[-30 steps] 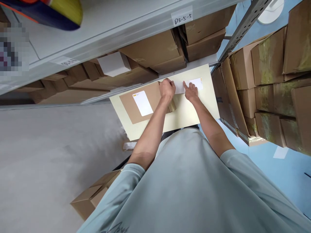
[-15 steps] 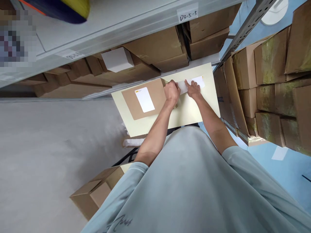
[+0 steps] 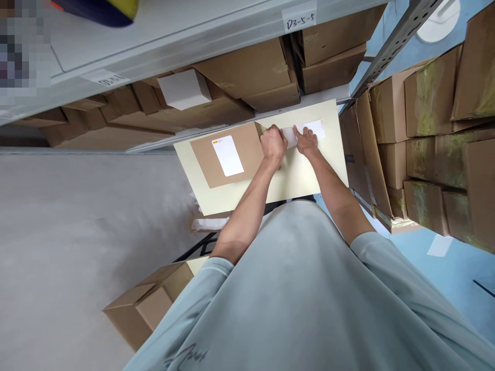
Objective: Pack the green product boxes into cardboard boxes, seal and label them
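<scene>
A white paper strip [image 3: 289,137], which looks like a label sheet, stretches between my hands over a cream-coloured board [image 3: 305,178]. My left hand [image 3: 274,145] is closed in a fist on the strip's left end; the fingertips are turned away from me. My right hand [image 3: 308,142] rests on the strip with its index finger stretched out and the other fingers partly bent. Beyond the right fingers the strip's far end [image 3: 317,128] shows, with a small yellow mark. Beside my left hand lies a brown cardboard box [image 3: 253,154] bearing a white label [image 3: 228,155] with a yellow mark.
Shelving [image 3: 216,38] with cardboard boxes [image 3: 247,67] and a small white box [image 3: 183,88] runs along the board's far side. Taped cartons [image 3: 429,154] are stacked at the right. An open carton [image 3: 150,304] stands at lower left, near a grey surface [image 3: 77,232].
The view has shifted slightly, moving the box and shelf a little in the picture. Both hands keep nearly the same places on the strip.
</scene>
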The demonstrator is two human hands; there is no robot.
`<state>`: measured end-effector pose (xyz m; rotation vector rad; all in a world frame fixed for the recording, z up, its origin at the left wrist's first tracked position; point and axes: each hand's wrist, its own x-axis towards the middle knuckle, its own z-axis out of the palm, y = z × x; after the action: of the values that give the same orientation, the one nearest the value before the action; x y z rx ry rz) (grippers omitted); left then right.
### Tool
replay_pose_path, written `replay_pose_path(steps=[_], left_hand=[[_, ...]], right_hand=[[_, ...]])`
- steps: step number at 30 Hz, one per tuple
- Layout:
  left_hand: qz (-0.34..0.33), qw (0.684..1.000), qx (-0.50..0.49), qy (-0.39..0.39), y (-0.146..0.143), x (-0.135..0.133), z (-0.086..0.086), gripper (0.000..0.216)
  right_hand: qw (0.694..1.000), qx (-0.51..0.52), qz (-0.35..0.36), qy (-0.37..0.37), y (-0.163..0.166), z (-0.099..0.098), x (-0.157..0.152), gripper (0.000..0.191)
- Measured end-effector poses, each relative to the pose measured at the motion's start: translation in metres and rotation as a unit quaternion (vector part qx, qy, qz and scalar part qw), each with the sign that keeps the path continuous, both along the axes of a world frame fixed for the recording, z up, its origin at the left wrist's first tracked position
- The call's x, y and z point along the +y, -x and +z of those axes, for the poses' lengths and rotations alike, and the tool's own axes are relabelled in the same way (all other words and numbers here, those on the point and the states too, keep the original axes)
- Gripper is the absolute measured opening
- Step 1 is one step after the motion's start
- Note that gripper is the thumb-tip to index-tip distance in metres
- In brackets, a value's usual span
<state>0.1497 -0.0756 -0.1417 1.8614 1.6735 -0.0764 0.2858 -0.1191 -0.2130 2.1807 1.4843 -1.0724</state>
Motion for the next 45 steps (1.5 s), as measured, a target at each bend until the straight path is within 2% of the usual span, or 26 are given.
replay_pose_path(steps=[6, 11, 14, 18, 20, 22, 24, 26, 29, 31, 33, 35, 37, 40, 45], left_hand=[[0.042, 0.998, -0.05, 0.007, 0.006, 0.016, -0.001, 0.027], [0.053, 0.996, -0.077, -0.002, 0.017, 0.008, 0.005, 0.021], [0.067, 0.993, -0.097, -0.012, 0.028, -0.006, 0.025, 0.023], [0.127, 0.973, -0.192, -0.008, 0.056, -0.025, 0.068, 0.033], [0.178, 0.943, -0.278, 0.026, 0.077, -0.035, 0.089, 0.04], [0.225, 0.896, -0.374, 0.075, 0.102, -0.046, 0.108, 0.047], [0.259, 0.846, -0.452, 0.112, 0.128, -0.057, 0.123, 0.05], [0.285, 0.811, -0.494, 0.132, 0.152, -0.069, 0.134, 0.051], [0.321, 0.778, -0.519, 0.151, 0.18, -0.085, 0.141, 0.052], [0.342, 0.755, -0.536, 0.158, 0.193, -0.094, 0.14, 0.054], [0.356, 0.734, -0.555, 0.162, 0.202, -0.1, 0.137, 0.054], [0.363, 0.716, -0.572, 0.166, 0.21, -0.105, 0.135, 0.053], [0.367, 0.7, -0.587, 0.174, 0.22, -0.107, 0.136, 0.051], [0.352, 0.699, -0.597, 0.174, 0.242, -0.106, 0.144, 0.043], [0.269, 0.734, -0.61, 0.126, 0.291, -0.09, 0.159, 0.024]], right_hand=[[1.0, 0.01, 0.001, 0.004, -0.006, -0.003, 0.004, 0.085], [1.0, 0.016, -0.005, -0.002, -0.008, -0.006, 0.005, 0.077], [1.0, 0.014, -0.003, -0.011, -0.007, -0.006, 0.003, 0.074], [1.0, 0.004, 0.006, -0.02, -0.005, 0.002, -0.001, 0.074], [1.0, 0.002, 0.006, -0.022, -0.004, 0.009, -0.001, 0.075], [1.0, 0.004, 0.0, -0.028, -0.004, 0.019, -0.002, 0.077], [0.999, 0.009, -0.017, -0.039, -0.002, 0.032, -0.007, 0.082], [0.997, 0.026, -0.047, -0.06, 0.005, 0.049, -0.019, 0.082], [0.978, 0.109, -0.086, -0.155, 0.03, 0.087, -0.051, 0.066], [0.939, 0.232, -0.093, -0.238, 0.061, 0.121, -0.077, 0.053], [0.878, 0.362, -0.126, -0.286, 0.099, 0.156, -0.099, 0.052], [0.834, 0.416, -0.184, -0.313, 0.141, 0.188, -0.111, 0.055], [0.806, 0.418, -0.255, -0.331, 0.178, 0.209, -0.112, 0.05], [0.778, 0.404, -0.325, -0.353, 0.214, 0.226, -0.099, 0.049], [0.78, 0.395, -0.3, -0.382, 0.236, 0.251, -0.079, 0.047]])
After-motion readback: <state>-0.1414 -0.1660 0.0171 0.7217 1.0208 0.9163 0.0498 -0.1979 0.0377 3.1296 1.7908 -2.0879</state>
